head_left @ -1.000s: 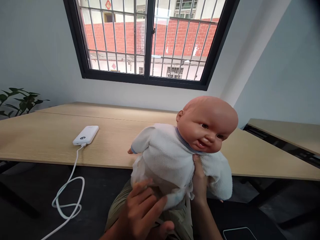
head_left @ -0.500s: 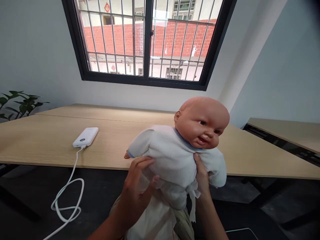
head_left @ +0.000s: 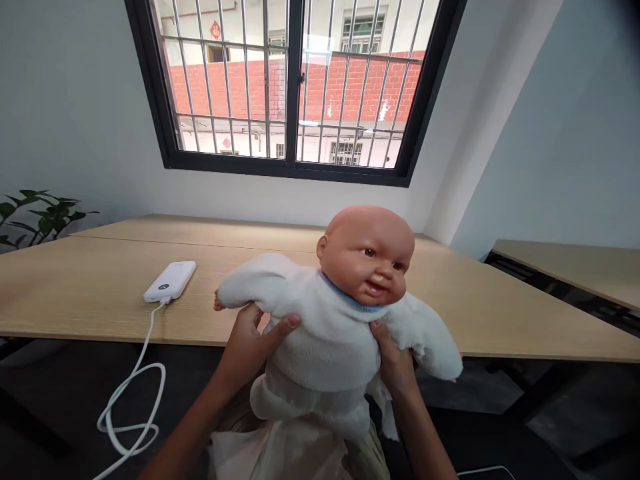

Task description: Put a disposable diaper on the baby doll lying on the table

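A baby doll [head_left: 325,340] in a white fleecy suit with a blue collar is upright in front of me, at the table's near edge. My left hand [head_left: 257,340] grips its side under one arm, thumb on the chest and the other fingers mostly hidden behind. Under the other arm, my right hand [head_left: 395,357] holds the doll with its thumb near the collar. Thin white sheer material [head_left: 280,450] hangs around the doll's lower body and over my lap. A loose white strip [head_left: 387,413] dangles beside my right wrist.
On the wooden table [head_left: 210,320] lies a white power bank [head_left: 170,281], its white cable [head_left: 116,440] looping down past the front edge. A plant [head_left: 45,217] stands at the far left. Another table [head_left: 565,267] is at the right. Behind is a barred window [head_left: 295,87].
My left hand has moved from the doll's waist up under its arm and closed on its side. The doll has shifted left and straightened, with its arms spread wider.
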### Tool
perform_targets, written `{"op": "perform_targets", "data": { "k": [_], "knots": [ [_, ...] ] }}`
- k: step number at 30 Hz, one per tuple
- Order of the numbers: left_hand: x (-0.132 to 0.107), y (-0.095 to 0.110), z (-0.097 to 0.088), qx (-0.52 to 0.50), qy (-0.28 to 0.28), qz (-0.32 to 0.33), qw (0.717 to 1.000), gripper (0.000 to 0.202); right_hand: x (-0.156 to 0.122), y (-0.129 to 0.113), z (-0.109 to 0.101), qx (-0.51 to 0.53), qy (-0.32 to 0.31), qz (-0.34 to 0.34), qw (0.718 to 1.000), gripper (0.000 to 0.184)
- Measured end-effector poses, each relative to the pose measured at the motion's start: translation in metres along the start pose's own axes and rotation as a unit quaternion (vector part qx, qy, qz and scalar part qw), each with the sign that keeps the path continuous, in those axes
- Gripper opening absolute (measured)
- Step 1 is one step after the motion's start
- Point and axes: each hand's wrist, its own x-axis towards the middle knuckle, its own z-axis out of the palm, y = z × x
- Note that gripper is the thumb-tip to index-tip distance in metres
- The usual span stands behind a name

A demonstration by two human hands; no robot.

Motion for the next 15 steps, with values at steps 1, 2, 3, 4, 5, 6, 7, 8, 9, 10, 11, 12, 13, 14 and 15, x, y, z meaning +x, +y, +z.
{"op": "perform_targets", "data": {
  "k": [1, 2, 3, 4, 5, 6, 7, 8, 9, 10, 11, 12, 13, 14, 15],
  "knots": [
    [0.004, 0.002, 0.000, 0.004, 0.007, 0.007, 1.000, 0.031, 0.002, -0.004, 0.003, -0.005, 0.011, -0.021, 1.000, 0.052],
    [0.008, 0.005, 0.001, 0.003, 0.009, 0.010, 1.000, 0.031, 0.005, -0.009, 0.006, -0.009, 0.021, -0.038, 0.999, 0.054],
    [0.014, 0.008, 0.002, -0.004, 0.009, 0.009, 1.000, 0.032, 0.009, -0.013, 0.009, -0.012, 0.026, -0.052, 0.998, 0.055],
    [0.020, 0.012, 0.004, -0.016, 0.008, 0.005, 1.000, 0.035, 0.014, -0.018, 0.013, -0.014, 0.024, -0.065, 0.998, 0.056],
    [0.027, 0.015, 0.005, -0.030, 0.008, 0.002, 1.000, 0.038, 0.020, -0.023, 0.018, -0.017, 0.016, -0.079, 0.997, 0.056],
    [0.036, 0.019, 0.007, -0.041, 0.008, 0.001, 0.999, 0.041, 0.028, -0.029, 0.023, -0.021, 0.002, -0.094, 0.995, 0.054],
    [0.046, 0.022, 0.008, -0.051, 0.010, 0.003, 0.999, 0.044, 0.037, -0.035, 0.030, -0.025, -0.013, -0.106, 0.994, 0.052],
    [0.057, 0.024, 0.009, -0.058, 0.007, 0.005, 0.998, 0.047, 0.047, -0.040, 0.037, -0.024, -0.025, -0.117, 0.993, 0.051],
    [0.068, 0.026, 0.008, -0.063, -0.003, 0.004, 0.998, 0.051, 0.057, -0.046, 0.045, -0.019, -0.038, -0.123, 0.991, 0.051],
    [0.081, 0.027, 0.007, -0.070, -0.020, -0.003, 0.997, 0.054, 0.068, -0.051, 0.053, -0.007, -0.048, -0.125, 0.991, 0.052],
    [0.093, 0.027, 0.005, -0.077, -0.045, -0.016, 0.996, 0.058, 0.080, -0.055, 0.062, 0.008, -0.065, -0.124, 0.990, 0.055],
    [0.106, 0.026, 0.004, -0.086, -0.070, -0.034, 0.993, 0.061, 0.091, -0.058, 0.071, 0.022, -0.087, -0.121, 0.989, 0.057],
    [0.119, 0.025, 0.002, -0.097, -0.092, -0.050, 0.990, 0.064, 0.103, -0.060, 0.079, 0.035, -0.114, -0.113, 0.986, 0.057],
    [0.131, 0.022, 0.001, -0.109, -0.106, -0.061, 0.986, 0.065, 0.114, -0.060, 0.087, 0.051, -0.137, -0.108, 0.983, 0.057],
    [0.142, 0.018, 0.002, -0.121, -0.112, -0.067, 0.984, 0.066, 0.124, -0.059, 0.095, 0.063, -0.161, -0.108, 0.979, 0.055]
  ]
}}
